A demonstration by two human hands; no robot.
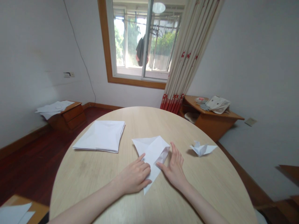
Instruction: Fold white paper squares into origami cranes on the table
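Observation:
A white sheet of paper (153, 149), partly folded, lies on the round table (98, 177) with one point toward me. My left hand (136, 174) holds it down on the left side, index finger stretched out and the other fingers curled. At the right edge a raised flap stands off the sheet. My right hand (174, 166) holds this flap between its thumb and its upright, slightly spread fingers. The underside of the sheet is hidden. To the right sits a small folded paper bird (202, 149).
A stack of white paper (100, 135) lies on the table's left side. Behind the table are a small drawer cabinet (74, 116) with papers on it and a corner shelf (210, 119) bearing a cloth bag (218, 104). More paper (15, 214) lies at bottom left.

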